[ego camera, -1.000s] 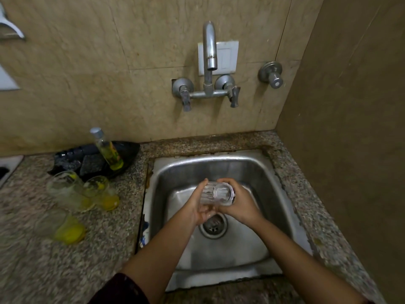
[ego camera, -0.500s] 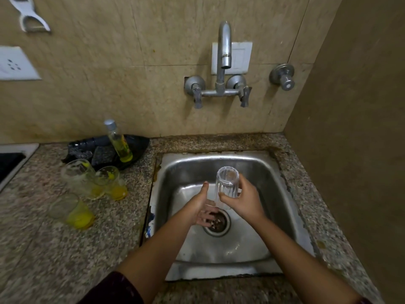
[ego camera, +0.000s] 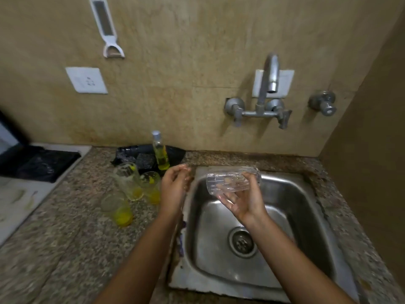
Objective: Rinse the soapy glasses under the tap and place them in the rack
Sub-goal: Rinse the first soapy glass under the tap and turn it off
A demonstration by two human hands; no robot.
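Observation:
My right hand (ego camera: 243, 200) holds a clear ribbed glass (ego camera: 230, 179) on its side above the left part of the steel sink (ego camera: 291, 216), palm up with fingers under it and the thumb over its far end. My left hand (ego camera: 175, 187) hovers over the sink's left rim with loosely curled fingers, holding nothing. Three glasses with yellow residue (ego camera: 131, 189) stand on the granite counter (ego camera: 65, 249) just left of that hand. The tap (ego camera: 270, 80) on the wall shows no running water.
A bottle of yellow liquid (ego camera: 161, 152) stands on a black tray (ego camera: 144, 157) behind the glasses. A white drainboard with a dark mat (ego camera: 43, 163) lies at the far left. A brown side wall (ego camera: 372, 150) closes the right. A peeler (ego camera: 107, 29) hangs on the wall.
The view swung left. My right hand tipped the glass from upright onto its side and carried it left. My left hand left the sink middle and moved to the sink's left rim.

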